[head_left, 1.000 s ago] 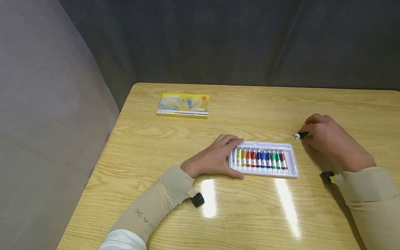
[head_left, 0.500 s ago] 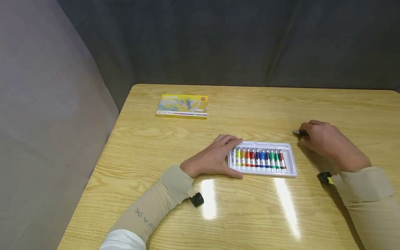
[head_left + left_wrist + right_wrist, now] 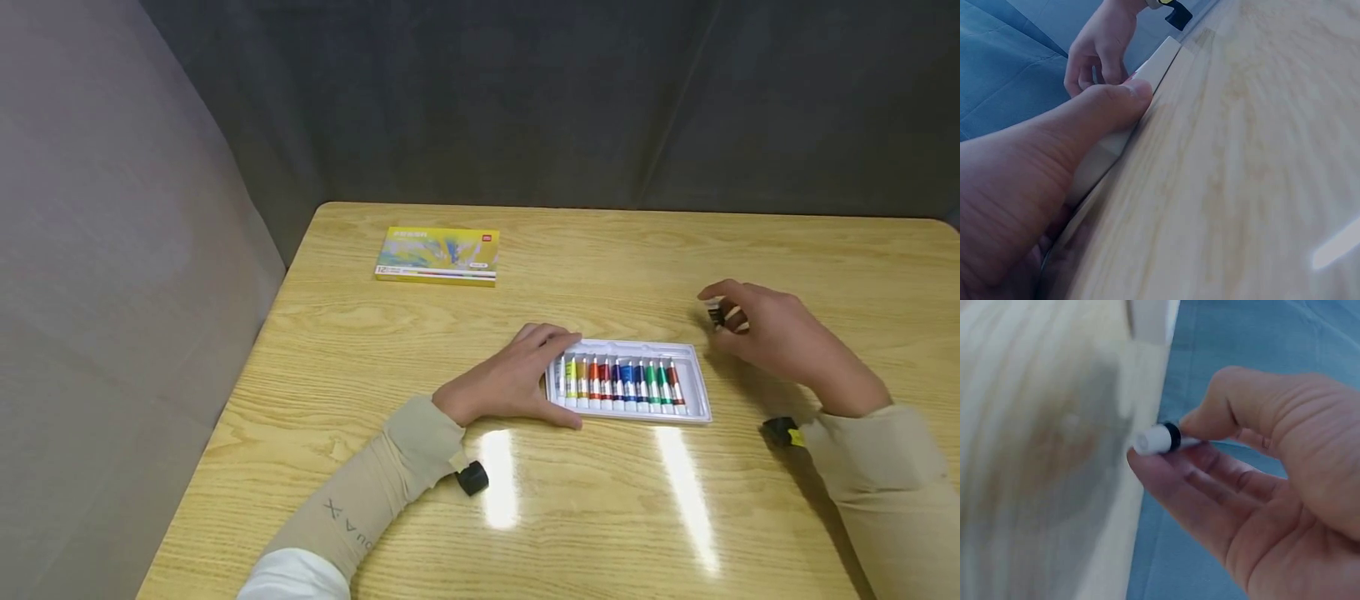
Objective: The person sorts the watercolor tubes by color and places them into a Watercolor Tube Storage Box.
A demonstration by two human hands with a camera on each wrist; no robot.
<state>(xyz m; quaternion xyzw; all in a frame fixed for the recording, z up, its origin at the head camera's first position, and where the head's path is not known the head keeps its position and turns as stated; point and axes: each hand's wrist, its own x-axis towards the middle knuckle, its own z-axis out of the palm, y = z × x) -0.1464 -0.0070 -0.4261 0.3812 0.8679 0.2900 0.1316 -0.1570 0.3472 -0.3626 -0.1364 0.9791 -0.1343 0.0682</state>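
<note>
A white plastic tray (image 3: 699, 383) lies on the table with a row of several small paint tubes (image 3: 622, 385) in many colours; its right end holds no tube. My left hand (image 3: 517, 379) grips the tray's left end, thumb along the near edge and fingers at the far edge. In the left wrist view the thumb (image 3: 1107, 106) presses the tray's side. To the right of the tray, my right hand (image 3: 780, 337) pinches a black paint tube (image 3: 716, 313) between thumb and fingers. The right wrist view shows the tube's white cap (image 3: 1152, 440) pointing out from the fingertips.
A yellow paint box (image 3: 437, 257) lies flat toward the back left of the wooden table (image 3: 420, 342). A dark curtain (image 3: 525, 100) hangs behind the table, and a grey cloth wall (image 3: 127, 292) stands along its left side.
The black tube has turned in my right hand; its silver end pointed left before, and now it stands more upright between the fingers. My left hand stays on the tray.
</note>
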